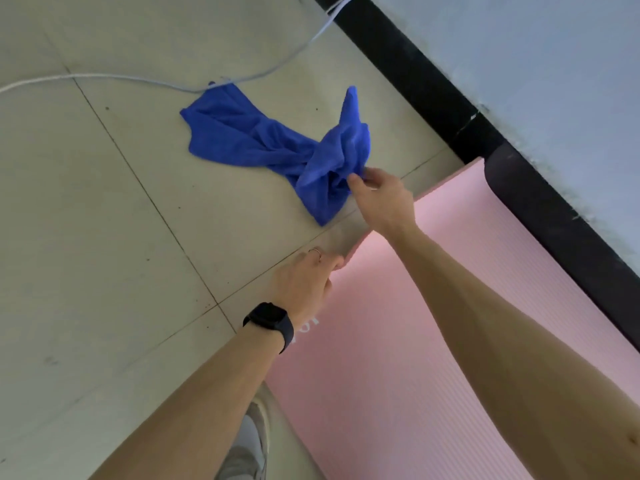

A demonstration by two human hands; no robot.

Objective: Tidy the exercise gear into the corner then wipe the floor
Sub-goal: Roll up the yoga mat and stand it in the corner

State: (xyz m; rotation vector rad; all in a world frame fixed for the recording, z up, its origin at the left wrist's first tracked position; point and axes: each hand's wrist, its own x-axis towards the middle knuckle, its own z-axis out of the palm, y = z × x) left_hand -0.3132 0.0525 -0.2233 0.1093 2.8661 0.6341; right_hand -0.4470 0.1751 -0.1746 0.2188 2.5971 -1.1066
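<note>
The right hand (381, 199) reached out over the floor (86, 220) to a blue cloth (263, 140). Its grip was pinching a bunched fold of the cloth between thumb and fingertips. The cloth lay crumpled on the pale tiles, twisted in the middle. One end was spread flat towards the left, and another flap stood up in a point near the skirting (433, 84).

The left hand (304, 282) was nearer the body, at the edge of a pink mat (467, 271). Its grip was curled round that edge, the knuckles turned up, and the edge there seemed slightly lifted off the tiles. The hand wore a thin ring (316, 251) on one finger, and a dark watch (270, 322) sat on the wrist. White lettering on the mat showed just beside the watch, mostly hidden by the wrist and too little to read.

The mat lay ribbed side up along the black skirting, below a pale wall (554, 64). Its far end curled upward and showed a dark underside. The cloth sat just beyond the mat's left edge and was apart from it, except where the right hand crossed between them.

A pale cable (104, 77) ran across the floor from the left and passed close behind the cloth's far end. From there it rose towards the top of the skirting. A light shoe (252, 438) showed at the bottom, beside the mat's near edge.
</note>
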